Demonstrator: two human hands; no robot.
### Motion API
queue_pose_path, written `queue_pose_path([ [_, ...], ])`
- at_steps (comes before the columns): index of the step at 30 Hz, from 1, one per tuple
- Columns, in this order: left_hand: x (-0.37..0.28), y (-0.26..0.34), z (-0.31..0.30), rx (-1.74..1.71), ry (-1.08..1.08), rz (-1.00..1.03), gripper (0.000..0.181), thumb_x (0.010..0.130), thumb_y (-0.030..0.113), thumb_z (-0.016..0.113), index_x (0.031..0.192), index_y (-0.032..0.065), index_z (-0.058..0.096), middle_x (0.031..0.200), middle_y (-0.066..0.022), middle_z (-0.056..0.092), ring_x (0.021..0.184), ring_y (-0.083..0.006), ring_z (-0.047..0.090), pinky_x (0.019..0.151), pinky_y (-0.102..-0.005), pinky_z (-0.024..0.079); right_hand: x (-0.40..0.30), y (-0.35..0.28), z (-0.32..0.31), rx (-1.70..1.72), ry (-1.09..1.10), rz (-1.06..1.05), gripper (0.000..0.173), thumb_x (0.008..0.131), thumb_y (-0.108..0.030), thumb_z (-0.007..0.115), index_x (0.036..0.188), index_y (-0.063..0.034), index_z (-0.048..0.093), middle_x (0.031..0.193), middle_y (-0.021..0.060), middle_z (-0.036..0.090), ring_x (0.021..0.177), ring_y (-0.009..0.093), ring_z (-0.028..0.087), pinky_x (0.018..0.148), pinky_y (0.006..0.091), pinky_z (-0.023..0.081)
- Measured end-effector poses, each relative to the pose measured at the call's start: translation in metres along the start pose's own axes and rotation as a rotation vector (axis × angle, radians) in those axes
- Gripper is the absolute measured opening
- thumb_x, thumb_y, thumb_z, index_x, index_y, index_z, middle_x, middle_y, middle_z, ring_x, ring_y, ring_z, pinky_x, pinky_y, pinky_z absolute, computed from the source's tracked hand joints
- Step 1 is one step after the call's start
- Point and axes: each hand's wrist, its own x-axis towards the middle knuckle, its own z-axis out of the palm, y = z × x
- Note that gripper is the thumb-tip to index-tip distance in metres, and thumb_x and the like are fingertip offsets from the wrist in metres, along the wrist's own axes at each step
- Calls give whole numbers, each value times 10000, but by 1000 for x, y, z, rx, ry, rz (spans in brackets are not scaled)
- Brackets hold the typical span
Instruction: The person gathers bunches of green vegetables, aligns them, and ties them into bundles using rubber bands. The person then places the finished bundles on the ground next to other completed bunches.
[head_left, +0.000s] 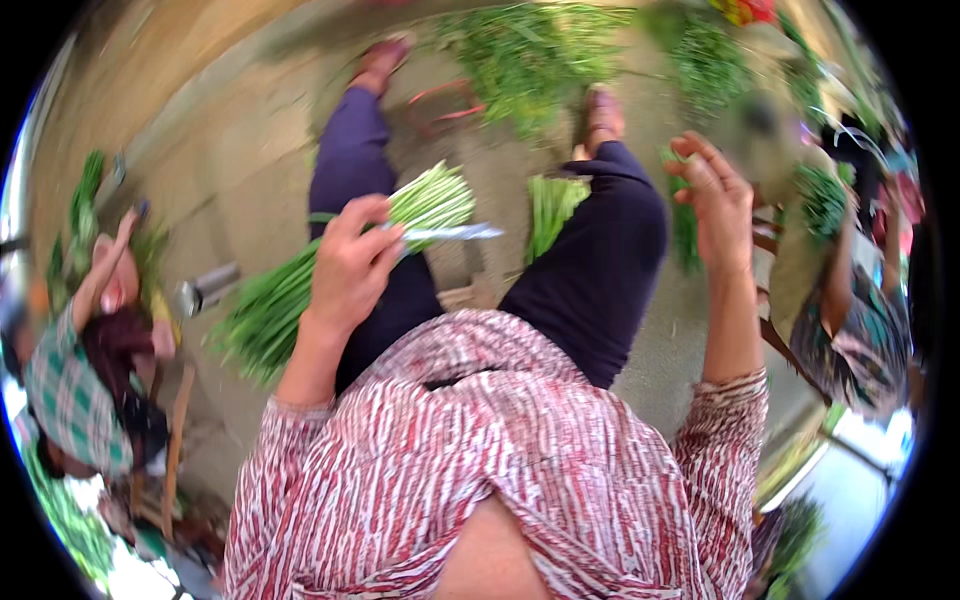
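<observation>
A bundle of long green stalks (271, 307) with pale cut ends lies across the thigh on the left. Over it, my left hand (349, 259) pinches a pale blue-white strip (459, 232) that crosses the bundle near its pale end. The strip is blurred, and I cannot tell whether it is plastic or a blade. My right hand (716, 199) is raised beyond the other knee with its fingers curled. A bit of green shows at its fingertips, but whether they grip it is unclear. Another bunch of pale green stalks (553, 210) stands by the inner side of that leg.
Loose greens (532, 60) are heaped on the concrete floor ahead, beside a red loop (442, 105). A metal cylinder (206, 290) lies left. One person (82, 382) sits at left; another (855, 330) at right is near a green bunch (821, 199).
</observation>
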Motion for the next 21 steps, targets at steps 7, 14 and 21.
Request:
queue_pose_path([
  [7,4,27,-16,9,52,-55,203,757,10,718,959,-2,697,1129,-114,593,983,-252,609,846,-349,494,-22,22,142,-503,-409,-667,370,697,-90,775,1042,-31,652,1103,130,605,978,316,615,809,390,501],
  [14,8,22,-39,-27,79,-39,178,737,21,727,912,9,700,1070,-113,615,943,-250,616,832,-358,494,-24,34,202,-655,-401,-774,310,663,-153,770,926,-94,617,952,67,583,925,281,584,752,401,447],
  [21,11,23,-4,-23,90,-42,195,718,26,731,910,8,704,1064,-101,610,925,-241,620,820,-351,494,-5,58,182,-660,-465,-836,93,764,-110,676,830,-93,613,898,55,584,871,270,590,741,397,442],
])
